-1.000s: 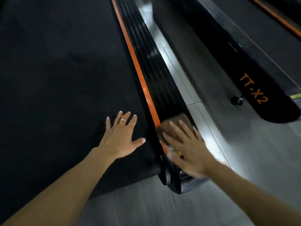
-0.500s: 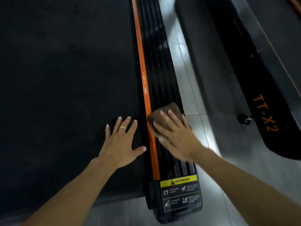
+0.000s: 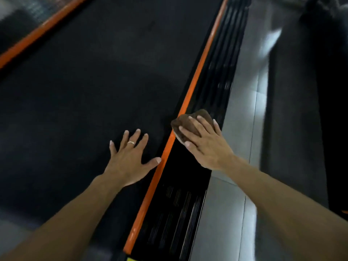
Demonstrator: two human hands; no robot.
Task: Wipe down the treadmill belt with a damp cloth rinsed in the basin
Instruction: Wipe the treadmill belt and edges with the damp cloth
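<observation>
The black treadmill belt (image 3: 90, 87) fills the left and middle of the view. Along its right edge runs an orange strip (image 3: 190, 95), then a ribbed black side rail (image 3: 218, 76). My right hand (image 3: 205, 146) presses a brown cloth (image 3: 188, 121) flat on that side rail, with the cloth's left edge over the orange strip. My left hand (image 3: 130, 159) lies flat on the belt with fingers spread, a ring on one finger, its thumb tip near the orange strip. No basin is in view.
Grey tiled floor (image 3: 244, 113) lies right of the rail. A second dark treadmill (image 3: 333, 110) stands at the far right. Another orange strip (image 3: 37, 32) marks the belt's far left side. A yellow label corner (image 3: 131, 259) shows at the bottom edge.
My right hand has slid the cloth forward along the side rail, away from the rail's rear end. My left hand stays planted on the belt. The camera has shifted forward.
</observation>
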